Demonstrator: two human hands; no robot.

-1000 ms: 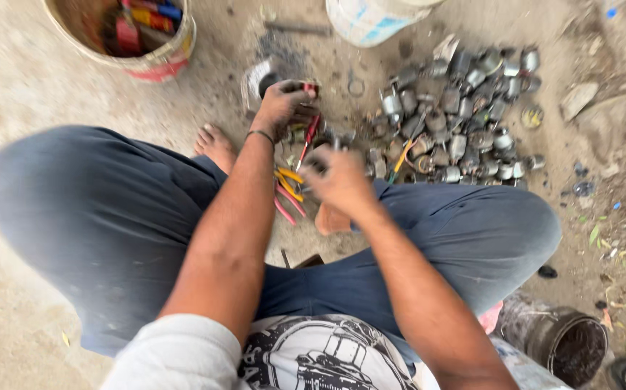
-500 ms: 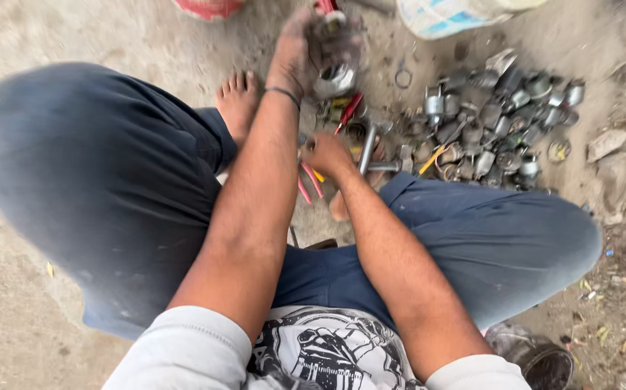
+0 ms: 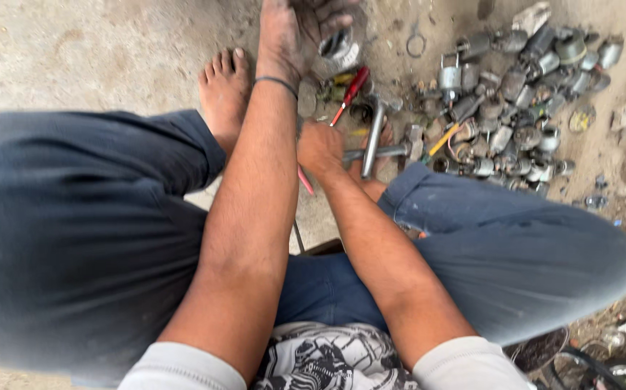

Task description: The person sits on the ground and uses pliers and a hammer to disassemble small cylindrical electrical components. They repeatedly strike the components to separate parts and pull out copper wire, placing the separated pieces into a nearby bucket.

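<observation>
Since half a second ago, my left hand (image 3: 295, 36) is carrying the grimy metal cylinder part (image 3: 338, 50) further out to twelve o'clock, fingers clamped round it. My right hand (image 3: 320, 148) is closing in a fist on the hammer handle (image 3: 374, 153), at three o'clock of the red screwdriver (image 3: 349, 92). Judged risk: the greasy part is slipping toward my bare foot (image 3: 225, 90) at nine o'clock, or the hammer is glancing into the pile of metal parts (image 3: 515, 101) on the floor.

Left hand (image 3: 295, 32) cropped; its metal part (image 3: 338, 50) blurred.
</observation>
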